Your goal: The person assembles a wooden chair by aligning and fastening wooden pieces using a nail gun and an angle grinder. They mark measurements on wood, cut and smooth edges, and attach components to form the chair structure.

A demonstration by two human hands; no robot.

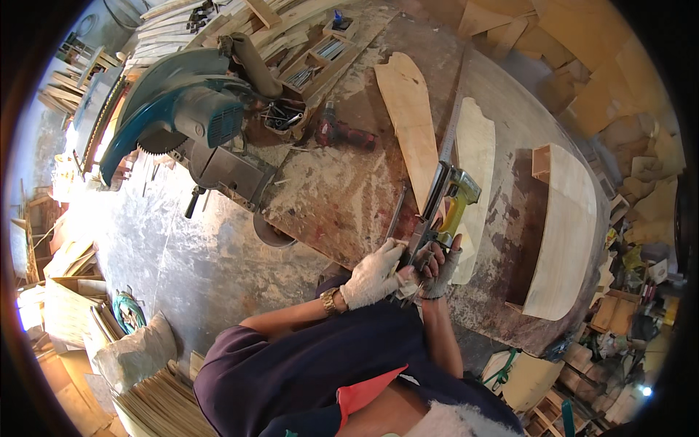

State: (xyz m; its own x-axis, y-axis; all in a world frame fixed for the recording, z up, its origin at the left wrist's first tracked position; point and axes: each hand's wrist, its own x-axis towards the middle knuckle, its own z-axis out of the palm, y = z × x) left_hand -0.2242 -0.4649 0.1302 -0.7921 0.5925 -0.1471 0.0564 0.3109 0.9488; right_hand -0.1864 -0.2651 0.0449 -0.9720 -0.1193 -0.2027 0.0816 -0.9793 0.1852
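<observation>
A nail gun (456, 211) with a yellow-green body and a dark metal magazine is held in front of me, over the table's near edge. My left hand (375, 277), in a pale work glove, is closed at the near end of the magazine. Whether a small piece is pinched there is hidden. On the nail gun's near right side, my right hand (439, 271) is closed in a grey glove with bare fingertips. Beyond the tool lie two pale shaped boards, a tapered board (409, 109) and a wavy-edged board (477, 153).
A teal mitre saw (196, 116) stands at the left, beside a red-and-black cordless drill (346, 135) on the table. Behind are a wooden tray (320, 62) of metal pieces and stacked timber strips (171, 29). A curved wooden panel (564, 233) lies at right.
</observation>
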